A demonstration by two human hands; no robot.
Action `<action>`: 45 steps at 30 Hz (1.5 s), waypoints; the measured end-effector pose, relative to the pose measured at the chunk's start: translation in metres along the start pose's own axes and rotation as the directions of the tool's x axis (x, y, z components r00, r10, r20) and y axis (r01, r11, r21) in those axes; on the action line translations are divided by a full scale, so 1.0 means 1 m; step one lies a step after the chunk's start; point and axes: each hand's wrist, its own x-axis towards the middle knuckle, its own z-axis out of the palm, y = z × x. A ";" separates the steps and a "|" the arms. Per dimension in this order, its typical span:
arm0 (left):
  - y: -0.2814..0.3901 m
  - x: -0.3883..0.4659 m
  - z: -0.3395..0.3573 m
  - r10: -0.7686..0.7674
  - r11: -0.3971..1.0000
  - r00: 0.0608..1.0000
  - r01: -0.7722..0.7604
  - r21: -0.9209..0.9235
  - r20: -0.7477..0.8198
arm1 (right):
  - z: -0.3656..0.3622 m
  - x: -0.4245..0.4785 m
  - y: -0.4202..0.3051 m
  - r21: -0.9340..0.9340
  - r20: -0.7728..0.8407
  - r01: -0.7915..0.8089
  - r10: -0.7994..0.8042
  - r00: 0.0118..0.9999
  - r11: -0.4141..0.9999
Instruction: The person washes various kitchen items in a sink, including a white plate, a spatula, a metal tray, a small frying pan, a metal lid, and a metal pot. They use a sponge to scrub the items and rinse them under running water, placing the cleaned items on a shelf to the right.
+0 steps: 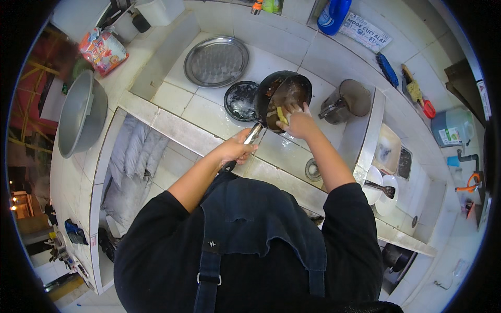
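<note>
A dark wok (289, 88) with brownish liquid or residue inside is tilted over the tiled sink basin. Its metal handle (253, 133) is gripped by my left hand (236, 148) near the basin's front ledge. Inside the wok, my right hand (296, 120) presses a yellow sponge (282, 115) against the lower wall, the fingers spread beside it. Left of the wok lies a small round black pan or lid (242, 102), wet and shiny. Behind it rests a round metal tray (216, 61). A translucent jug (354, 98) stands at the right of the basin.
A drain (312, 170) sits in the basin floor. The right-hand basin holds a cream tub (386, 150), white bowls (387, 195) and a spatula (385, 190). On the left counter stand a large grey basin (82, 115) and a printed plastic packet (103, 51). Brushes (387, 70) hang on the wall.
</note>
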 end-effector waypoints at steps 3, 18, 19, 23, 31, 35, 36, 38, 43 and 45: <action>-0.006 0.005 -0.009 -0.001 0.995 0.999 0.005 -0.097 0.041 | -0.033 0.009 -0.014 0.338 0.448 -0.161 -0.008 0.894 0.927; -0.004 0.038 -0.020 -0.087 0.988 0.970 0.113 -0.105 0.226 | -0.013 0.001 -0.002 0.081 0.339 -0.343 0.298 0.892 0.936; -0.003 0.039 -0.019 -0.105 0.988 0.965 0.128 -0.084 0.239 | -0.009 -0.002 0.001 -0.046 0.303 -0.396 0.391 0.869 0.917; -0.001 0.043 -0.014 -0.157 0.985 0.938 0.173 -0.025 0.308 | -0.023 0.012 0.010 -0.113 0.005 -0.458 0.462 0.887 0.882; 0.015 0.036 -0.011 -0.235 0.966 0.917 0.256 -0.025 0.321 | -0.041 0.013 0.024 -0.321 -0.225 -0.093 0.020 0.974 0.942; 0.006 0.040 -0.013 -0.137 0.982 0.948 0.167 -0.084 0.288 | -0.049 0.013 0.011 -0.122 0.383 -0.493 0.499 0.777 0.862; 0.003 0.042 -0.011 -0.124 0.981 0.948 0.162 -0.110 0.292 | -0.045 0.014 0.007 0.118 0.440 -0.528 0.432 0.787 0.841; -0.003 0.046 -0.004 -0.099 0.975 0.949 0.153 -0.162 0.299 | -0.036 0.019 -0.001 0.556 0.493 -0.540 0.272 0.826 0.631; -0.002 0.040 0.020 -0.176 0.966 0.957 0.212 -0.144 0.230 | -0.033 0.059 -0.001 0.547 0.251 0.376 0.575 0.779 -0.748; 0.002 0.040 0.020 -0.171 0.982 0.968 0.184 -0.054 0.185 | -0.019 0.065 0.000 0.613 0.346 0.284 0.573 0.743 -0.738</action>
